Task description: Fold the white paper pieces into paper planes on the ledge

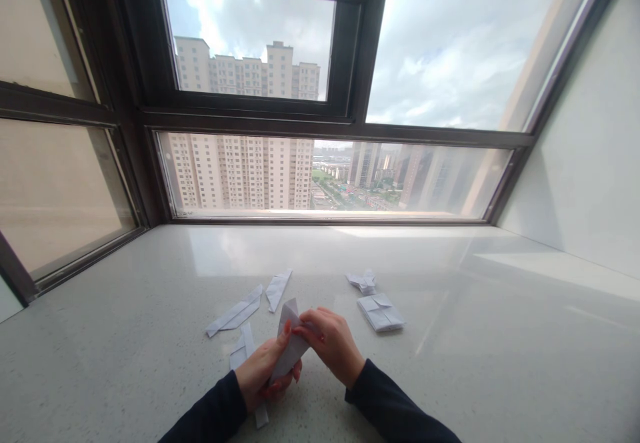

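Note:
A folded piece of white paper (289, 357) is held up between both hands, above the sill. My left hand (273, 366) grips it from the left, thumb on its face and fingers behind it. From the right, my right hand (330, 338) pinches the paper's upper edge, fingers bent. Partly behind my left hand lies another folded paper piece (243, 344); a narrow white end (261, 416) shows below the same hand. Two folded strips, one long (235, 311) and one shorter (279, 289), rest beyond on the left.
On the right lie a square folded paper packet (381, 312) and a small pointed folded paper piece (363, 281). All rest on a pale speckled window sill (490, 363). Dark window frames (330, 221) edge it at the back and left; a white wall (590, 163) stands right.

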The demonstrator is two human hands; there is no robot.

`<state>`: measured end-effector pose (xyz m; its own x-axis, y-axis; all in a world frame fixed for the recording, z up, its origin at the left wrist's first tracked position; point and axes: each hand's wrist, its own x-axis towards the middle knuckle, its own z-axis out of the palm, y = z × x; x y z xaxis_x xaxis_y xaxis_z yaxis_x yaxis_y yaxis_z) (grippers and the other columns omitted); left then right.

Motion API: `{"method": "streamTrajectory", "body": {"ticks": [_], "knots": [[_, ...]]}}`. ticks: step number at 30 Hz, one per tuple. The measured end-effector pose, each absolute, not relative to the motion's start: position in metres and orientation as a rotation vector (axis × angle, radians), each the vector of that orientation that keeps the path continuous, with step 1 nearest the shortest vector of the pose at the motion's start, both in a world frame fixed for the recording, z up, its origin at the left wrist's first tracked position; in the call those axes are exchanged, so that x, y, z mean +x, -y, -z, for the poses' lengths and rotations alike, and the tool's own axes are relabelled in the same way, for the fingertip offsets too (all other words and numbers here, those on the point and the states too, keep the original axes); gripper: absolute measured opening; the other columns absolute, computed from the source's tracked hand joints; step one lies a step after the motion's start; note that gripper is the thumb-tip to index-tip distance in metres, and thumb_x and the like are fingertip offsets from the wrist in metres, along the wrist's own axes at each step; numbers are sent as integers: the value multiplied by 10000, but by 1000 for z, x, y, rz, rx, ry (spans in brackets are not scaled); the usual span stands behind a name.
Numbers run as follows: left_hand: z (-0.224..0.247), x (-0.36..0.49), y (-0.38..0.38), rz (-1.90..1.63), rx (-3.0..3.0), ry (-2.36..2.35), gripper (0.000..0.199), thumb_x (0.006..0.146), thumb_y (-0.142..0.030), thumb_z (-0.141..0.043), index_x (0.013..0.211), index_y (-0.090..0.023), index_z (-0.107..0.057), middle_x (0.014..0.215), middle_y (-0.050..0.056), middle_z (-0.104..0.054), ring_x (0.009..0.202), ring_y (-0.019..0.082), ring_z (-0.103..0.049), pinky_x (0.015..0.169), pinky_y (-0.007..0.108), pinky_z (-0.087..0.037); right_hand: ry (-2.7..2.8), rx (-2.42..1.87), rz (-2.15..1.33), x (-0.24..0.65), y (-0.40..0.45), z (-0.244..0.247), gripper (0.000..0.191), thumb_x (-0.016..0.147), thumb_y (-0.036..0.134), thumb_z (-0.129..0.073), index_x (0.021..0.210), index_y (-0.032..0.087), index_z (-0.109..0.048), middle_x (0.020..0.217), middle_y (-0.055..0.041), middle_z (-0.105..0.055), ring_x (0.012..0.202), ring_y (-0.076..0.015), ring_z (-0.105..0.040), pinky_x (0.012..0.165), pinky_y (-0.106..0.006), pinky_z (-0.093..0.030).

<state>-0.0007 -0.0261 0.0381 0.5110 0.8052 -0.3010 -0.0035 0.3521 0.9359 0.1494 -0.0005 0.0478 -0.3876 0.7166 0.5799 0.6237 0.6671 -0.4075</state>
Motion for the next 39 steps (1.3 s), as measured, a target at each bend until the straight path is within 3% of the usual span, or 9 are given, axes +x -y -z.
{"method": "streamTrajectory", "body": {"ticks": [9,21,27,35,39], "knots": [[-43,2,28,-621,1091,-928,725,553,-802,-177,529,-150,-493,278,-83,-271,245,18,-166,313,207,-124,2129,-1126,-201,150,2,-48,213,793,391,-468,769,196,-551,641,-16,-583,554,-129,-502,521,-217,-338],[-40,6,29,-660,1074,-904,687,565,-789,-225,511,-154,-483,288,-75,-309,232,29,-209,270,197,-147,2128,-1093,-42,150,1,-47,208,788,389,-491,736,194,-539,598,-2,-571,570,-142,-493,587,-247,-311],[-45,5,32,-662,1027,-953,625,576,-761,-306,540,-157,-465,350,-88,-320,287,14,-158,311,192,-84,2134,-1090,-55,150,2,-46,192,785,377,-500,736,194,-537,592,1,-559,562,-144,-487,583,-258,-317],[-51,6,33,-755,922,-975,517,627,-684,-387,608,-174,-469,486,-65,-415,333,9,-159,344,202,-69,1901,-1016,-233,153,-3,-44,249,806,357,-461,987,191,-500,777,-43,-524,677,-165,-481,617,-281,-405],[-47,6,31,-784,913,-969,500,617,-674,-421,622,-176,-470,477,-69,-415,323,6,-160,344,200,-63,1918,-1040,-370,154,-8,-42,236,808,377,-454,932,193,-534,755,-37,-536,675,-162,-476,616,-280,-407]]}}
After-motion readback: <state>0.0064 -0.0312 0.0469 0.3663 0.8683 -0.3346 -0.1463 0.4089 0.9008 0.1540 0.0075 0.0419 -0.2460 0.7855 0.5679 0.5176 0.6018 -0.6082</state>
